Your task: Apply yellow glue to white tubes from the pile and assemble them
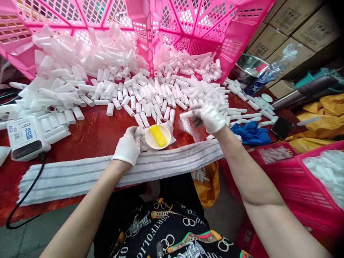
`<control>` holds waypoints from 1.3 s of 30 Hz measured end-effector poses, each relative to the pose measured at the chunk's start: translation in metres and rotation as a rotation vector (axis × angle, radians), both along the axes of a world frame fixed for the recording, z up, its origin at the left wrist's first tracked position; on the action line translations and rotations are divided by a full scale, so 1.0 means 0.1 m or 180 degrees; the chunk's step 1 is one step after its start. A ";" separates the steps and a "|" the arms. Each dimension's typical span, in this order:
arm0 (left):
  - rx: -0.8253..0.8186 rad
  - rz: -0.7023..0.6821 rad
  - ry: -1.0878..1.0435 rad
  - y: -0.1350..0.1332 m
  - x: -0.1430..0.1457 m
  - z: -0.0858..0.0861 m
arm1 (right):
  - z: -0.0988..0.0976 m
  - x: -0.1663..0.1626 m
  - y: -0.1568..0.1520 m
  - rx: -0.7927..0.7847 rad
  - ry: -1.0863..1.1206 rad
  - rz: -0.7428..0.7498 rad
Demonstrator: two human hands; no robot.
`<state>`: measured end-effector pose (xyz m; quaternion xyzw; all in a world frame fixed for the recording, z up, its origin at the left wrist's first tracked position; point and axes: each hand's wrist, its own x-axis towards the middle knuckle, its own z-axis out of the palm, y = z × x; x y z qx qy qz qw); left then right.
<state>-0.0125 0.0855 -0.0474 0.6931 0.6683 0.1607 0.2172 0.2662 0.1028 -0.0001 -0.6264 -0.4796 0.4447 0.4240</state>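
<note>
Both my hands wear white gloves. My left hand (129,145) rests on the red table (94,134), fingers curled against the left rim of a small white dish (149,141) that holds a yellow sponge (158,136) with a thin stick standing in it. My right hand (209,116) hovers to the right of the dish with its fingers closed around a white plastic tube (186,114) that points left. Several white tubes (150,96) lie in a big heap just beyond both hands.
Two pink lattice crates (188,25) lie tipped at the back, spilling tubes. A white device (25,138) with a black cable sits at left. A white towel (80,172) runs along the table's front edge. A blue cloth (251,133), a phone (281,128) and pink baskets (301,179) are at right.
</note>
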 end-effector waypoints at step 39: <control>0.0436 -0.0285 -0.0518 0.12 -0.04 -0.18 | -0.84 -0.64 -0.54 0.1246 -0.1670 0.0558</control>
